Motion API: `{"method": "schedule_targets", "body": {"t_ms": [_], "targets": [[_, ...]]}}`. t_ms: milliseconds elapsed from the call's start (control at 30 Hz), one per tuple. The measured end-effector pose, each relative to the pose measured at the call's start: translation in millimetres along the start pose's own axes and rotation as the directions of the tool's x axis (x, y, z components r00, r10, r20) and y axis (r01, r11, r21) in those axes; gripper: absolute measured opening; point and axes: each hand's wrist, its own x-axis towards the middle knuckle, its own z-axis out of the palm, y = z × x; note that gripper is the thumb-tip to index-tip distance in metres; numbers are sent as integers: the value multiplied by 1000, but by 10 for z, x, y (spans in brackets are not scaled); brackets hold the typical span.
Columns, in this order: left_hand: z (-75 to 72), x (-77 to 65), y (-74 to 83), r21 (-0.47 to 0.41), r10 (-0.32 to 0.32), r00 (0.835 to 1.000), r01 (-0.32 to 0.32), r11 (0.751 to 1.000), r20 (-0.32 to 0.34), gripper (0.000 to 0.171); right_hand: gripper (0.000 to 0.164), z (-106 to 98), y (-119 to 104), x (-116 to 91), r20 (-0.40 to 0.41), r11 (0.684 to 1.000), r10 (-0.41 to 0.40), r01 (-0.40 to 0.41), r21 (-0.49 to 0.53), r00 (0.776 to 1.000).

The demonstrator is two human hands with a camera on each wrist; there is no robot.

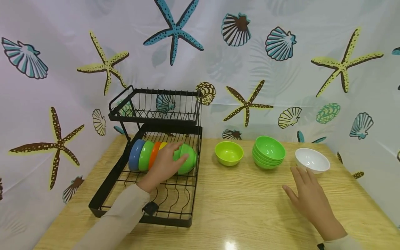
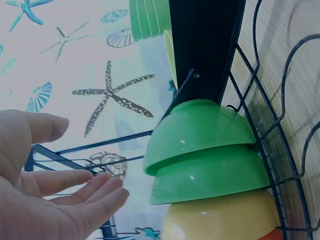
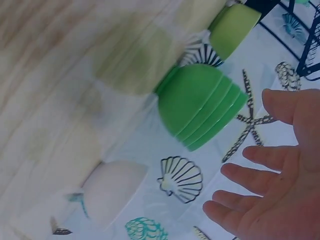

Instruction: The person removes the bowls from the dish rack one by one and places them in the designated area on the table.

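My left hand [image 1: 165,163] hovers over a row of bowls standing on edge in the black dish rack [image 1: 143,219], its fingers loosely extended. In the left wrist view the hand [image 2: 55,185] is apart from the bowls and holds nothing. The row has a blue bowl [image 1: 135,155], a green bowl [image 1: 145,156], an orange bowl [image 1: 154,153], a yellow bowl [image 2: 220,217] and two green bowls [image 2: 200,132] at the right end. My right hand [image 1: 309,198], fingers spread and holding nothing, is above the table just in front of a white bowl [image 1: 311,160].
A yellow-green bowl [image 1: 229,153] stands right of the rack. Beside it is a stack of green bowls [image 1: 268,152]. The rack's raised upper shelf [image 1: 153,120] overhangs the back of its lower tray. A curtain [image 1: 212,69] with shells and starfish hangs behind the wooden table [image 1: 237,208].
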Motion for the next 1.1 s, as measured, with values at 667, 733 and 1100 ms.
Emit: {"method": "schedule_targets", "body": {"t_ms": [667, 733, 1100], "targets": [[118, 129, -86, -36, -225, 967, 231, 972, 120, 61, 67, 6, -580, -136, 98, 995, -98, 95, 40, 990], [122, 129, -101, -41, -230, 966, 236, 971, 116, 60, 67, 6, -613, -143, 96, 993, -110, 106, 46, 989], [171, 172, -195, -50, -250, 963, 256, 965, 99, 53, 65, 26, -671, -167, 70, 987, -140, 133, 93, 988]]}}
